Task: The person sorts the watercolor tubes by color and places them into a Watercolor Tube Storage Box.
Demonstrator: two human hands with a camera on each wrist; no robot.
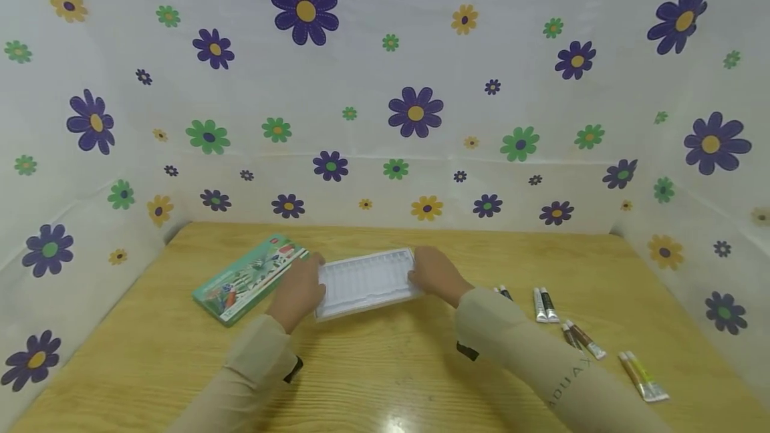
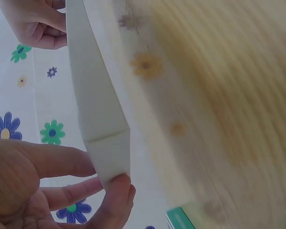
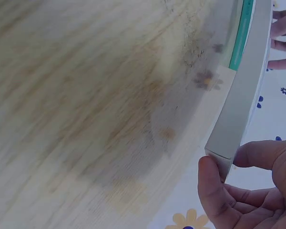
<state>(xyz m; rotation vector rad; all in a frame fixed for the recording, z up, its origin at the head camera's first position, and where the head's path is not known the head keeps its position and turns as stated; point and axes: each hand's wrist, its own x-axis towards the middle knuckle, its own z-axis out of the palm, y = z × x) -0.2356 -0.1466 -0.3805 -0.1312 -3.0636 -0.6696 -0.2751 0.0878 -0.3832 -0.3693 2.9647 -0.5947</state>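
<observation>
A white paint-tube tray [image 1: 365,280] with a row of narrow slots is held tilted above the table, between both hands. My left hand [image 1: 299,291] pinches its left end between thumb and fingers. At the opposite end, my right hand [image 1: 439,275] grips the edge the same way. In the left wrist view the tray's plain white side [image 2: 97,90] shows, with the left thumb [image 2: 117,191] at its corner. The right wrist view has that side [image 3: 238,105] with the right hand [image 3: 252,191] on the near corner.
A green printed paint box [image 1: 249,279] lies at the left, close to my left hand. Several paint tubes [image 1: 544,305] lie on the right, including a yellow one with a brown one [image 1: 644,376] nearest the front. A flowered cloth [image 1: 361,85] surrounds the wooden table [image 1: 373,373] at back and sides.
</observation>
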